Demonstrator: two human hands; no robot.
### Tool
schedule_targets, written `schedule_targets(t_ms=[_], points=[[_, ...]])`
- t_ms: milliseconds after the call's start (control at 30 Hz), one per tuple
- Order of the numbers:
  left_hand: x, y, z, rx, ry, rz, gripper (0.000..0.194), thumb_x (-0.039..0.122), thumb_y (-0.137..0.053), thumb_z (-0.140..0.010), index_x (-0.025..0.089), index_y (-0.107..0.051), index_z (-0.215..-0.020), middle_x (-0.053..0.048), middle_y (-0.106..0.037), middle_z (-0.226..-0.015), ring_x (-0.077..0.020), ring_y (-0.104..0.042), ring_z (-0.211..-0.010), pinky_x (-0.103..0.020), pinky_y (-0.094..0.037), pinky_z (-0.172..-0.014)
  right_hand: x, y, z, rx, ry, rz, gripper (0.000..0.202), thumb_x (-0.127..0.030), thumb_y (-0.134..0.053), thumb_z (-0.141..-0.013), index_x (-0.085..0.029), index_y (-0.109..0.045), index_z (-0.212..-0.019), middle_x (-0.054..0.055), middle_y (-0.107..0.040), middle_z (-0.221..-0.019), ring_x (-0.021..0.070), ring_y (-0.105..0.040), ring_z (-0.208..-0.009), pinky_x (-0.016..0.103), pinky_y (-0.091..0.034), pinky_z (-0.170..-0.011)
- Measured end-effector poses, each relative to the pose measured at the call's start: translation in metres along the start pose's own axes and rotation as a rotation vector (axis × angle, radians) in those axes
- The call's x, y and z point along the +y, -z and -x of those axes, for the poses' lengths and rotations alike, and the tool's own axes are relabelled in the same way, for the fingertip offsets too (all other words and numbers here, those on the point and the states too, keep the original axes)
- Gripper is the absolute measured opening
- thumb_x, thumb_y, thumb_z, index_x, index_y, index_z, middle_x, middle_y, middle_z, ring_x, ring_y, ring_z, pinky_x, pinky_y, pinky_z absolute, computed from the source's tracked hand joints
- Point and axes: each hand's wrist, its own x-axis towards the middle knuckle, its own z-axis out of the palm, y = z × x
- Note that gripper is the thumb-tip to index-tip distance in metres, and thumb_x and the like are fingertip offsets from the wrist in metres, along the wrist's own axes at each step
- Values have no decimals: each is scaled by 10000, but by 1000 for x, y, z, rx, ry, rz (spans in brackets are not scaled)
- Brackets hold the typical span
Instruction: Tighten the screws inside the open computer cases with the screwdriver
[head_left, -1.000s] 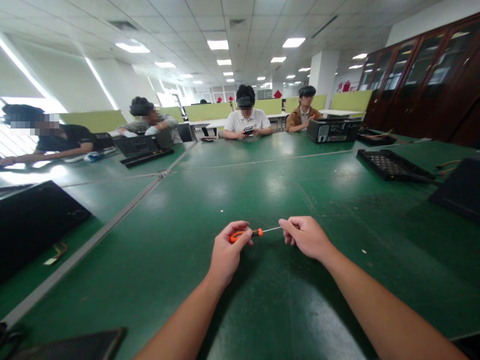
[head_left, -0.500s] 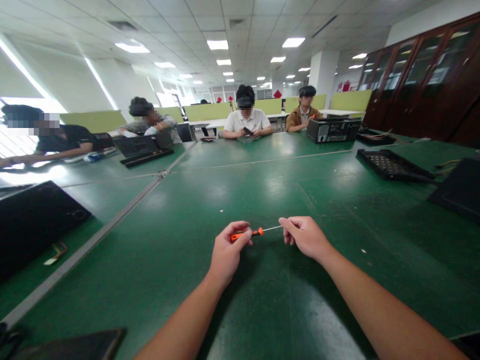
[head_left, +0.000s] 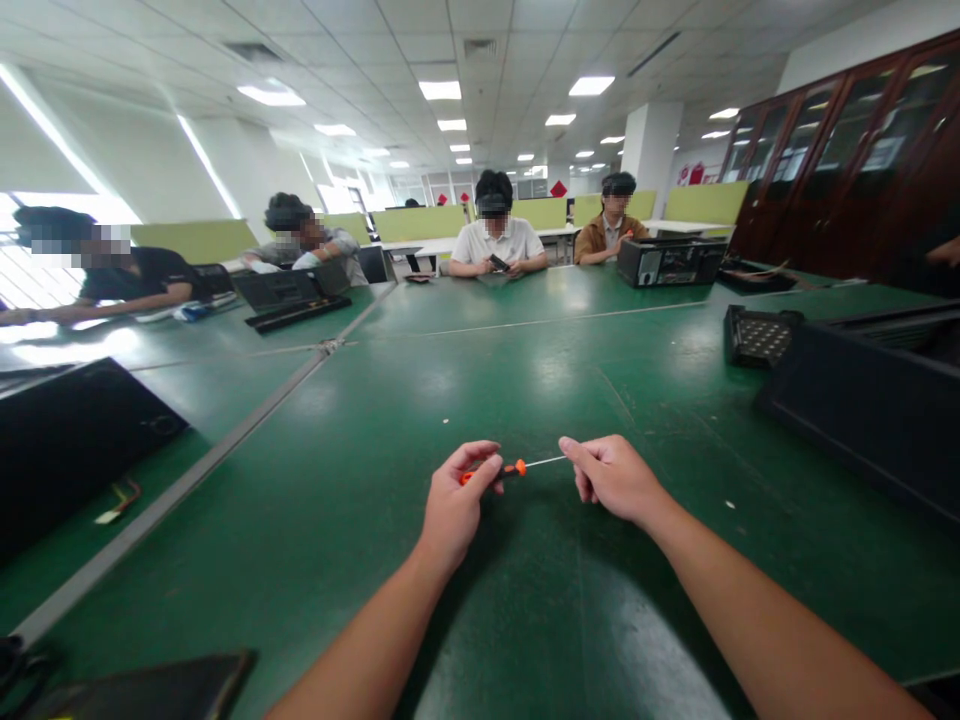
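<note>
A screwdriver (head_left: 513, 470) with an orange and black handle and a thin metal shaft lies level between my two hands, above the green tabletop (head_left: 390, 400). Its handle is in my left hand (head_left: 463, 485), thumb and fingers closed around it. At the other end, my right hand (head_left: 611, 475) pinches the tip of the shaft between thumb and fingertips. The tip itself is hidden by those fingers.
At right stands a large dark computer case (head_left: 862, 420), with a perforated black part (head_left: 757, 335) behind it. A black panel (head_left: 75, 440) lies at left beside a table seam. Farther off is an open computer case (head_left: 671, 262). Several people sit across the table.
The dark case at right has shifted left and now covers part of the perforated piece. My hands keep the same hold on the screwdriver. The view has moved slightly.
</note>
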Motion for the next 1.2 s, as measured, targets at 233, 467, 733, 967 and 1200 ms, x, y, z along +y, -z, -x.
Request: schedule_targets(t_ms=[233,467,733,967,1200], points=[[4,4,-3,111,-18,-54,347,395,-736,-712,152,-659,-947,20,-623,-711,-90,-568,-527,-210,-479,-544,-22,-2,11,-58,141,41,242,-366,-577,-893,-182,-733,-877,41,-741,-817,182,-670,-768,289,-478,-748],[57,4,21,125,-431,-496,313,315,-666,-790,215,-640,-1085,52,-551,-658,-81,-489,-417,-217,-393,-454,-60,-8,54,-140,100,174,657,-380,-784,-682,-165,-619,-1281,180,-628,-1288,356,-565,-1168,473,-395,-987],[138,-68,54,-451,-926,-768,424,320,-548,-879,170,-582,-1274,-92,-686,-948,-216,-642,-800,-325,-500,-748,-80,-18,117,-382,-286,-790,259,-304,-631,-775,-201,-542,-996,-86,-415,-585,46,-252,-425,170,-172,-390],[132,-201,7,-781,-947,-845,558,542,-508,-900,144,-574,-1285,-117,-646,-1281,-254,-582,-1194,-413,-366,-1103,-38,35,204,-204,-348,-1068,502,-699,-547,-834,-201,-592,-881,-79,-313,-556,40,-132,-428,178,-105,-395],[87,-227,-1,-718,-1052,-787,586,549,-612,-791,125,-672,-1191,-152,-665,-1270,-281,-601,-1185,-407,-410,-1072,-24,73,242,51,-375,-996,518,-704,-630,-741,-187,-668,-725,-38,-341,-524,66,-256,-430,230,-250,-426]])
